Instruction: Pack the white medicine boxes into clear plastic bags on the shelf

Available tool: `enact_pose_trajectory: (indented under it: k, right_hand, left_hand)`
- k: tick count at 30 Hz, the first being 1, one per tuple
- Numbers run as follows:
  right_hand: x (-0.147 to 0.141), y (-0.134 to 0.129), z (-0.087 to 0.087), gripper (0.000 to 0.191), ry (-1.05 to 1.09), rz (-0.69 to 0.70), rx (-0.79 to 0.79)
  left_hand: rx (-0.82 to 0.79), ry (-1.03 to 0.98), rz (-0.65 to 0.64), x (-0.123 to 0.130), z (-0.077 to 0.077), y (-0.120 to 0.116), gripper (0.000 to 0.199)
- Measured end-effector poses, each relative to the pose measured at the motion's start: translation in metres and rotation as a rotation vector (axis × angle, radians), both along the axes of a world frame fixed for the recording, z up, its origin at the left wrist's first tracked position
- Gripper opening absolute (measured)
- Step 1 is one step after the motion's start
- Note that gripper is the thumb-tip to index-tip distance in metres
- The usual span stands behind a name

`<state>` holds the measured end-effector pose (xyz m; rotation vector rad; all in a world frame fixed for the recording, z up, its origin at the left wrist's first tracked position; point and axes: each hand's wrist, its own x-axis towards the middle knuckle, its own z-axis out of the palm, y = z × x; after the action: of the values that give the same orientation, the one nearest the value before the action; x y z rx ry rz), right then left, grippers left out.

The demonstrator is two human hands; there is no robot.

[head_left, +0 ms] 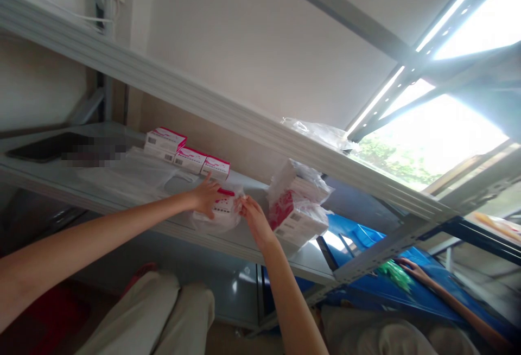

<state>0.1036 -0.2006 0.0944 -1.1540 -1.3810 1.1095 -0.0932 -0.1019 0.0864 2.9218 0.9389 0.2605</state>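
A small white-and-magenta box (223, 203) lies inside a clear plastic bag (215, 223) on the grey shelf. At the box's left end is my left hand (207, 196), its fingers and thumb spread around that end and holding it. My right hand (253, 215) pinches the bag's edge just right of the box. Behind my left hand, several similar boxes (190, 158) stand in a row, one stacked on another at the left. To the right, more boxes (299, 219) are piled up wrapped in clear plastic.
Flat clear bags (138, 173) and a dark tray-like object (44, 147) lie on the left of the shelf. An upper shelf beam (195, 92) crosses above my hands. At right, another person's hand (413, 269) touches green plastic (394, 274) over a blue surface.
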Motion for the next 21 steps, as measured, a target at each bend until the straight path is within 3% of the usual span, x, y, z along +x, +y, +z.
enact_pose_trajectory:
  k: [3,7,11,18,21]
  right_hand:
    - [0.005,0.003,-0.005,0.042,0.132,-0.088,-0.015]
    - [0.021,0.01,-0.009,0.041,0.316,-0.234,-0.019]
    - [0.03,0.011,-0.006,0.036,0.423,-0.25,-0.001]
    - [0.018,0.011,0.006,0.03,0.452,-0.295,0.127]
    - [0.017,0.016,0.009,0.03,0.434,-0.354,0.155]
  left_hand:
    - [-0.021,-0.026,-0.03,-0.01,0.002,0.002,0.066]
    - [0.01,-0.005,-0.097,-0.042,0.013,0.003,0.053]
    - [0.13,-0.009,-0.187,-0.077,0.023,0.004,0.01]
    - [-0.035,-0.313,-0.183,-0.106,0.044,0.032,0.027]
    - [0.024,-0.289,-0.223,-0.11,0.057,0.042,0.022]
